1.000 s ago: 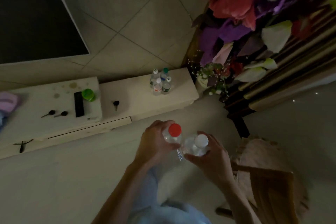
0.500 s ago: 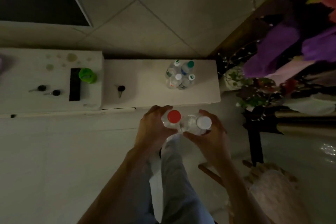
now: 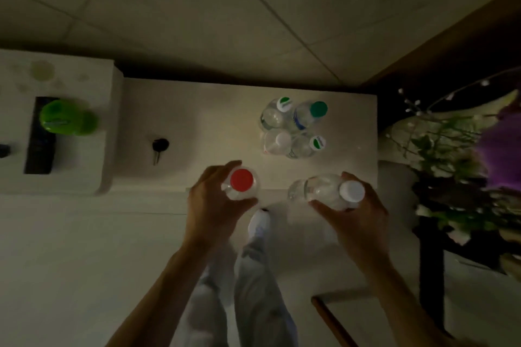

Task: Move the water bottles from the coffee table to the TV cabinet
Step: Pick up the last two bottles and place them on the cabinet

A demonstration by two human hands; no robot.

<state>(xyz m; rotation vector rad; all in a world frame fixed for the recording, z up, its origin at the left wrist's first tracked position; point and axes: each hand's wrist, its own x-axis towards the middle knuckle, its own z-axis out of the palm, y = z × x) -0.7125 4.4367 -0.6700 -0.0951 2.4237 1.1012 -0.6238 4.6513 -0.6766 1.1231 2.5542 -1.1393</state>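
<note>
Fingers (image 3: 225, 167) of the left hand (image 3: 210, 200) curl around the red-capped bottle (image 3: 241, 181), upright over the TV cabinet (image 3: 197, 132) surface's front edge. Right hand (image 3: 358, 220) grips the tilted white-capped bottle (image 3: 327, 191), apart from it. Four bottles (image 3: 293, 128) stand clustered behind.

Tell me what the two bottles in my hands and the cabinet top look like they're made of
Red-capped bottle: clear thin plastic, glossy; you can see through the shoulder, and the cap looks like matte opaque plastic.
White-capped bottle: the same clear plastic, with highlights on its wall.
Cabinet top: a smooth pale surface, perhaps painted or laminated board; the dim light leaves this open.
</note>
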